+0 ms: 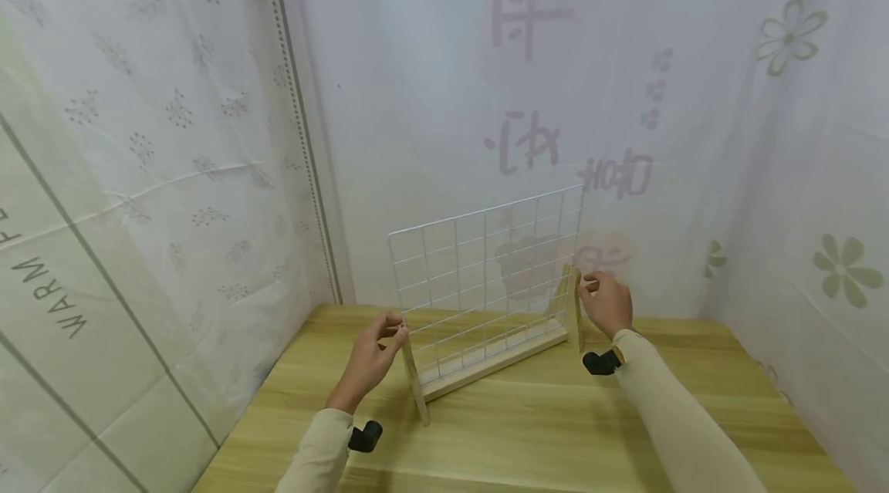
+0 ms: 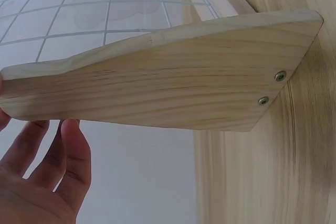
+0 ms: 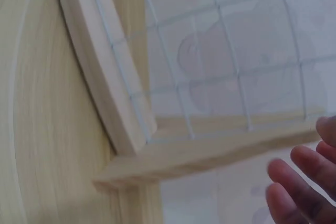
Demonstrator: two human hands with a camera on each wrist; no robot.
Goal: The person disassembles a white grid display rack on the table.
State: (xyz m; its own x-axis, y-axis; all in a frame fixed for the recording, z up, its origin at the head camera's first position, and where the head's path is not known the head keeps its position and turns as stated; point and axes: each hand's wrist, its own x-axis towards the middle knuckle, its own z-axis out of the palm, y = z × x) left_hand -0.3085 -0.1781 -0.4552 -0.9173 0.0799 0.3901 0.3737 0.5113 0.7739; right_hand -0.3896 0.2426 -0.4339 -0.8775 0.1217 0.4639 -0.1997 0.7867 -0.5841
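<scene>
A white wire grid (image 1: 486, 277) stands upright in a wooden rack, with a base bar (image 1: 496, 360) along its lower edge and a wooden side panel at each end. The upper tip of the left side panel (image 2: 157, 87) is pinched by my left hand (image 1: 371, 354); that hand's other fingers lie beside the panel's edge. At the opposite end, my right hand (image 1: 607, 304) holds the upper part of the right side panel (image 3: 210, 156) between thumb and fingertips. Its remaining fingers stay off the wood. The right panel's tip is out of the right wrist view.
The rack stands on a wood-grain table (image 1: 528, 431), angled with its right end farther back. Printed curtains (image 1: 403, 92) hang behind and at both sides. A black wrist-camera mount (image 1: 601, 362) sits on the right wrist, another (image 1: 366, 437) on the left.
</scene>
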